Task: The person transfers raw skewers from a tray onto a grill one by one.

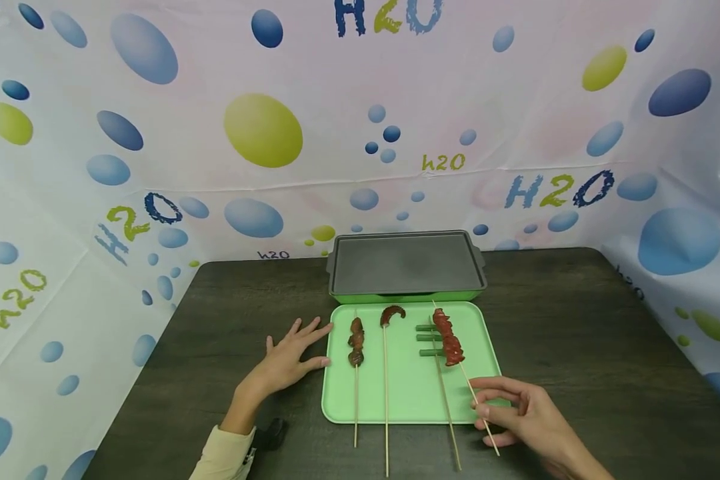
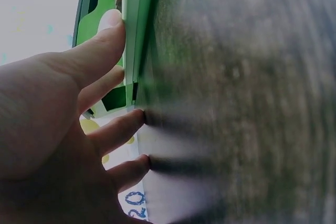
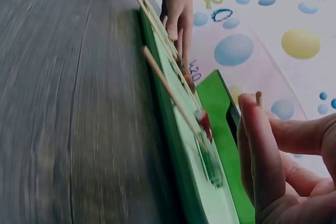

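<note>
While the right hand [image 1: 519, 413] pinches the red skewer [image 1: 456, 360] near the tray's [image 1: 408, 400] front right corner, the stick runs away toward the tray's far edge. The left hand [image 1: 291, 357] rests flat, fingers spread, against the tray's left edge.

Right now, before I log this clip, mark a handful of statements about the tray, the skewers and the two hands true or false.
1. Four skewers lie on the light green tray. True.
2. The right hand pinches the stick of the red meat skewer. True.
3. The left hand grips a skewer. False: it lies flat on the dark table with spread fingers, at the tray's left edge.
4. The griddle pan behind the tray is loaded with food. False: its dark surface is bare.
5. The green bean skewer lies just left of the red one. True.
</note>
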The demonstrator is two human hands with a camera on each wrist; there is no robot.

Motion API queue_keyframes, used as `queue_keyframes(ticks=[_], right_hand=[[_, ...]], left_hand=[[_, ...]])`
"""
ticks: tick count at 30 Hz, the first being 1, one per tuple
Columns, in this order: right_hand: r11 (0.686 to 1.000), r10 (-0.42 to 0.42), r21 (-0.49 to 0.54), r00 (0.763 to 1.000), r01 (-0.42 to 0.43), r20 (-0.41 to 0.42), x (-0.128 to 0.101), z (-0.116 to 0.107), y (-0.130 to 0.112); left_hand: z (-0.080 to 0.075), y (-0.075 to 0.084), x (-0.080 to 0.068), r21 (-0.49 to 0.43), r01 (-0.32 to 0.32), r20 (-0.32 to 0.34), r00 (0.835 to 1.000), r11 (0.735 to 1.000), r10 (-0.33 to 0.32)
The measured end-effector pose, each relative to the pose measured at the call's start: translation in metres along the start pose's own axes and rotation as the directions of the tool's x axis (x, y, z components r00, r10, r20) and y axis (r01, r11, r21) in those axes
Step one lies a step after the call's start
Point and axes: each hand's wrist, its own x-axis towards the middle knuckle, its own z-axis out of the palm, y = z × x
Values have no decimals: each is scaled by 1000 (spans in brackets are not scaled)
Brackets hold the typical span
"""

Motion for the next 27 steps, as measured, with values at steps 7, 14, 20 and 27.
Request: queue_keyframes(ticks=[7, 14, 20, 27], right_hand=[[997, -28, 72, 1000, 27, 10, 13, 22, -5], [990, -25, 141, 999, 28, -22, 29, 45, -10], [984, -34, 174, 998, 42, -50, 46, 65, -12], [976, -26, 213, 998, 38, -59, 70, 83, -20]], left_hand=[[-1, -3, -3, -2, 1, 1, 1000, 1000, -1], [0, -2, -1, 11, 9, -2, 1000, 1000, -9], [0, -2, 1, 18, 15, -6, 1000, 1000, -15], [1, -3, 0, 14, 16, -10, 1000, 1000, -16]])
